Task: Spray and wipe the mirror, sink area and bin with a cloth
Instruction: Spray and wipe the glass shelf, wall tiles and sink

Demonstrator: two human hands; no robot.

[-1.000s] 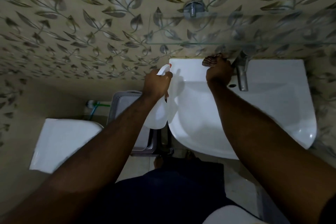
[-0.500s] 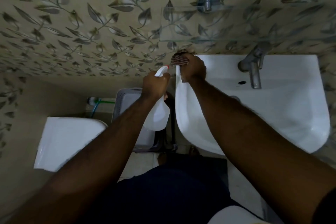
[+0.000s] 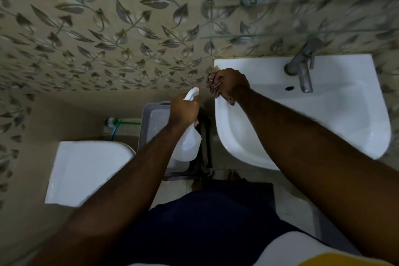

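My right hand [image 3: 232, 84] presses a dark striped cloth [image 3: 213, 84] against the left rim of the white sink [image 3: 336, 119], near its back left corner. My left hand [image 3: 183, 110] grips a white spray bottle [image 3: 187, 144] by the neck, its red-tipped nozzle pointing up towards the wall. The bottle hangs just left of the sink, above a grey lidded bin [image 3: 154, 123] on the floor. No mirror shows in this view.
A metal tap [image 3: 302, 71] stands at the back of the sink, with a glass shelf [image 3: 259, 36] above it on the leaf-patterned wall. A white toilet cistern [image 3: 86, 170] sits at the left. A green-handled brush [image 3: 121, 122] lies behind the bin.
My right hand has slid the cloth from beside the tap leftward to the sink's back left corner, then down its left rim. The left hand has kept the bottle about where it was.
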